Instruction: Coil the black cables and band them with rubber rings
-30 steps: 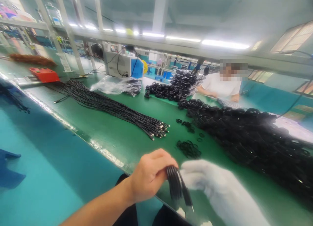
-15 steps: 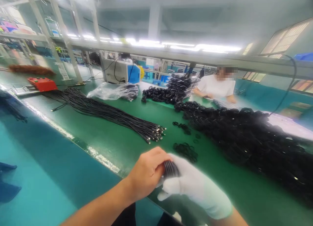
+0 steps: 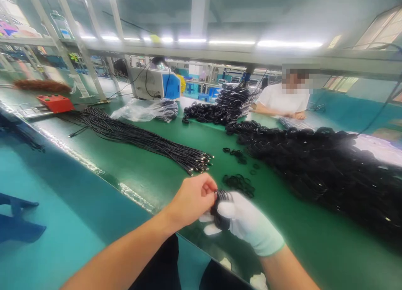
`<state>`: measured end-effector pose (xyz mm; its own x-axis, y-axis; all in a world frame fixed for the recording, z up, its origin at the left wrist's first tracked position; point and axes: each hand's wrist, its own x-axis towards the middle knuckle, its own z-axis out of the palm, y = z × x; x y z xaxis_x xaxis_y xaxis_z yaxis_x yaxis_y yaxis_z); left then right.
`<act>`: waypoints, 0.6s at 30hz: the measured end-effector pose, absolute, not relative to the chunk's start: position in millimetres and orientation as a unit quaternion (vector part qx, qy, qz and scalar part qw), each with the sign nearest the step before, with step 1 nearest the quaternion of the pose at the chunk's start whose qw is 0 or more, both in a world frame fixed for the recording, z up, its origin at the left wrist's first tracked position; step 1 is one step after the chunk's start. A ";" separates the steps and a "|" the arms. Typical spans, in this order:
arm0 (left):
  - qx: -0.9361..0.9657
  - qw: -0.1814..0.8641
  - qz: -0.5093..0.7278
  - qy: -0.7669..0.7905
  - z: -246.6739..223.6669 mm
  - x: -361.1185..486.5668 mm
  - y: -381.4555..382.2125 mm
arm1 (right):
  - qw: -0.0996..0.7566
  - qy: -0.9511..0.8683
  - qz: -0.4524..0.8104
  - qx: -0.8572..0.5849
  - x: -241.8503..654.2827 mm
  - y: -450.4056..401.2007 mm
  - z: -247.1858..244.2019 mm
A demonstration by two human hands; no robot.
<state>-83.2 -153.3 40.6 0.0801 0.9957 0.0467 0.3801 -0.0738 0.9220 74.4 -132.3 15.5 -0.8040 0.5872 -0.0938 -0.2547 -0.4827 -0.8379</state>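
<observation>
A green worktop (image 3: 132,168) is covered at the right by a heap of black coils (image 3: 314,168). A person (image 3: 284,98) is seen beyond it, at the far side. A bundle of black cables (image 3: 144,143) is laid from the far left toward the middle. Behind it are placed a blue and white machine (image 3: 153,84), a clear bag (image 3: 138,111) and, at the left, a red box (image 3: 55,103). Above the worktop's near edge, a black coil (image 3: 222,221) is held: it is wrapped by the fingers (image 3: 226,209) of the white-gloved right hand (image 3: 249,225), and its upper left edge is pinched by the left hand (image 3: 191,198), fingers narrow. Small black bands (image 3: 238,183) are scattered just beyond.
</observation>
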 end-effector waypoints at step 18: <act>0.631 0.351 0.328 0.609 20.5 -82.8 -149.6 | 0.219 -0.464 0.819 -0.258 66.9 -138.2 8.5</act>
<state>-82.8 -149.6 20.5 0.0428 0.9990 -0.0141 0.5376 -0.0111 0.8432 66.9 -138.2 8.5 -0.7716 0.5970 -0.2193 -0.1192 -0.4744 -0.8722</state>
